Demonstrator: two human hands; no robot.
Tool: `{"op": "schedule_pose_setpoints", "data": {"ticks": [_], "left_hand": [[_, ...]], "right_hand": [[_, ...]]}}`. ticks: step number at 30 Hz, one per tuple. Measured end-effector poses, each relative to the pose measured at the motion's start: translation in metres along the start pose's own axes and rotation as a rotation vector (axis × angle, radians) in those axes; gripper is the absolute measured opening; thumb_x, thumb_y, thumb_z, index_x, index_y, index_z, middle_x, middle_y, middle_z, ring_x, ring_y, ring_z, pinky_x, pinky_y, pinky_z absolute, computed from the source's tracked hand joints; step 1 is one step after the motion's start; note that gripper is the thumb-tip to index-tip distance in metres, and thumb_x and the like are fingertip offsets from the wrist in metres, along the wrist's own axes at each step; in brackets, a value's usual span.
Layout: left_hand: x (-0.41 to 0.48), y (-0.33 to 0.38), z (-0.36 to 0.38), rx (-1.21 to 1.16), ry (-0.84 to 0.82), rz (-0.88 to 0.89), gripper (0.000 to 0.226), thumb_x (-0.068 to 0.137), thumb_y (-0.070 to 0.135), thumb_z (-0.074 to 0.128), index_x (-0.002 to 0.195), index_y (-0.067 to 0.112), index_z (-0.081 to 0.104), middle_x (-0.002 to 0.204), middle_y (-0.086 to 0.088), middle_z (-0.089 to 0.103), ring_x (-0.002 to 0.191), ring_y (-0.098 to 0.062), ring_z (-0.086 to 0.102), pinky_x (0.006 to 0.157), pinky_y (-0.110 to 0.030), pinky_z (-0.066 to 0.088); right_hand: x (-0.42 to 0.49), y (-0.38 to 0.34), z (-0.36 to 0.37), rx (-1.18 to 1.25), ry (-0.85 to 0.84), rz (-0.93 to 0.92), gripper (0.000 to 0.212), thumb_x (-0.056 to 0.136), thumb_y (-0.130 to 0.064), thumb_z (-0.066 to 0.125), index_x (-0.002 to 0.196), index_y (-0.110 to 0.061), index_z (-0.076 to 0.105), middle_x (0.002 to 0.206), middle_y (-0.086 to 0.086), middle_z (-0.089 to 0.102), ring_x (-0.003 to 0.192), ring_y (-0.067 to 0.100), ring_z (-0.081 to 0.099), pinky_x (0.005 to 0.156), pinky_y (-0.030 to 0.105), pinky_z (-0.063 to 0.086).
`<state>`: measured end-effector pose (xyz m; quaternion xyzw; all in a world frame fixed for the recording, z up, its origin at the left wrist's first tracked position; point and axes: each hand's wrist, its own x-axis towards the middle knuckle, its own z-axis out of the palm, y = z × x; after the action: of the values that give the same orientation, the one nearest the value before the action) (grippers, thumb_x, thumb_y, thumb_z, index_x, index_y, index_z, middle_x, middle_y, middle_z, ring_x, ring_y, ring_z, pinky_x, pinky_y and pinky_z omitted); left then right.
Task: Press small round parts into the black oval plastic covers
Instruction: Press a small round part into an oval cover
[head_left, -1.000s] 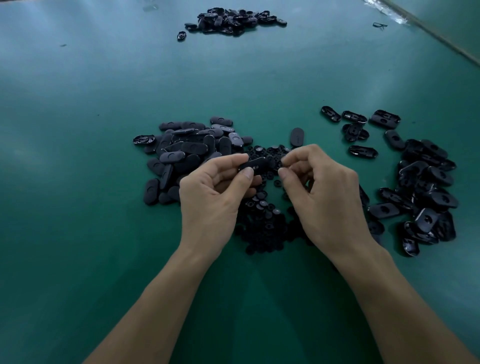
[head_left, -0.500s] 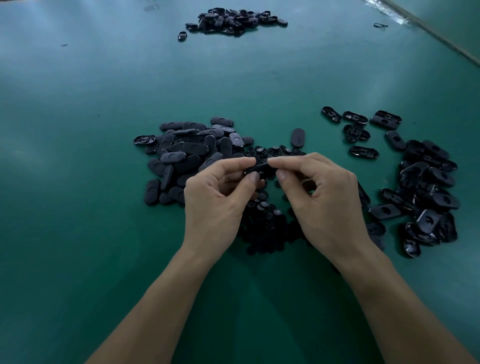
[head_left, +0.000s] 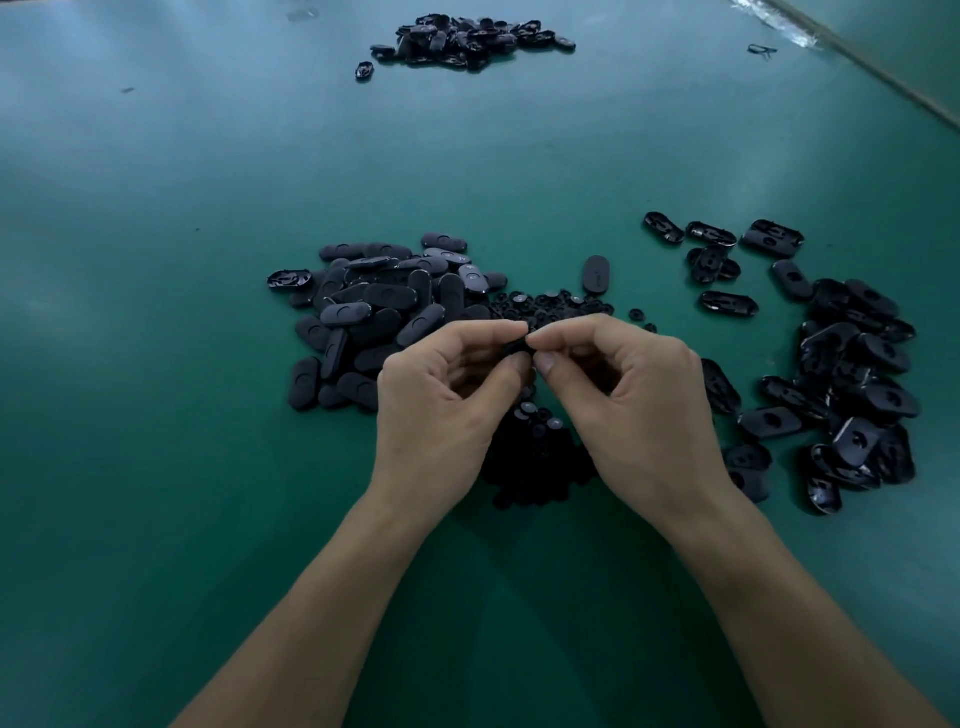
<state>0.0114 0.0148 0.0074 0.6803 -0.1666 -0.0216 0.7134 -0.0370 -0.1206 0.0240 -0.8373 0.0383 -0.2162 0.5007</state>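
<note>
**Both hands pinched together on one cover, mid-worktop**

Your left hand (head_left: 441, 400) and right hand (head_left: 639, 405) are meeting fingertip to fingertip above the green worktop (head_left: 156, 467), and both are clamped on the same black oval cover (head_left: 517, 347). Thumbs sit underneath, index fingers on top, tips touching or as good as touching. Only a sliver of the cover shows between your fingers, so whether a round part is seated in it can't be made out.

Right under and just beyond your hands there's the heap of small round parts (head_left: 540, 447) (dark on dark, hard to count), running from below your wrists up past your fingertips. To your left of it, touching its edge, is the pile of matte covers (head_left: 374, 312), mostly lying smooth side up. One lone cover (head_left: 596, 274) lies on its own just behind the round parts.

On your right, well apart from the left pile, is a looser spread of glossy covers (head_left: 852, 395), many with the hollow side up, with a few strays (head_left: 717, 249) scattered behind it. A third pile (head_left: 467, 41) sits way off at the far edge of the worktop, with one piece (head_left: 364, 71) lying just beside it.
</note>
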Motion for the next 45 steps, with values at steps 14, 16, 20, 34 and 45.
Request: {"op": "schedule_pose_setpoints", "data": {"ticks": [14,16,20,34,45], "left_hand": [[0.0,0.0,-0.001,0.008,-0.022,-0.008,0.026,0.087,-0.003,0.07,0.098,0.02,0.074,0.09,0.004,0.077,0.085,-0.01,0.073,0.077,-0.02,0.056],[0.0,0.0,-0.001,0.008,-0.012,0.001,0.027,0.087,-0.004,0.069,0.099,0.02,0.073,0.091,0.005,0.077,0.085,-0.009,0.073,0.076,-0.019,0.056],[0.001,0.001,-0.002,-0.004,0.003,0.019,0.026,0.088,-0.003,0.069,0.101,0.02,0.072,0.091,0.006,0.077,0.083,-0.006,0.072,0.075,-0.016,0.054],[0.001,-0.002,-0.001,-0.017,-0.03,-0.002,0.026,0.085,0.003,0.071,0.1,0.024,0.07,0.089,0.005,0.076,0.083,-0.008,0.071,0.074,-0.018,0.054],[0.002,-0.003,-0.002,-0.044,0.002,-0.046,0.027,0.08,0.001,0.079,0.095,0.024,0.074,0.084,0.002,0.077,0.077,-0.012,0.072,0.074,-0.024,0.059]], "right_hand": [[0.0,0.001,0.001,0.007,0.016,0.026,0.015,0.086,-0.006,0.075,0.091,-0.02,0.076,0.083,-0.018,0.071,0.079,-0.003,0.068,0.072,0.008,0.05],[-0.001,0.0,0.003,-0.002,0.029,0.006,0.016,0.087,-0.006,0.075,0.096,-0.019,0.077,0.087,-0.019,0.072,0.083,-0.005,0.068,0.076,0.009,0.051],[-0.002,-0.001,0.005,0.004,0.049,-0.015,0.019,0.087,-0.007,0.073,0.101,-0.02,0.078,0.092,-0.014,0.073,0.088,-0.003,0.068,0.079,0.012,0.052],[0.005,0.008,-0.008,0.04,-0.037,0.012,0.025,0.088,-0.01,0.074,0.109,-0.023,0.075,0.097,-0.016,0.073,0.09,0.0,0.069,0.079,0.011,0.051],[0.008,0.012,-0.013,0.172,-0.107,0.07,0.017,0.083,-0.012,0.079,0.093,-0.026,0.074,0.085,-0.013,0.075,0.078,0.004,0.072,0.073,0.014,0.053]]}}
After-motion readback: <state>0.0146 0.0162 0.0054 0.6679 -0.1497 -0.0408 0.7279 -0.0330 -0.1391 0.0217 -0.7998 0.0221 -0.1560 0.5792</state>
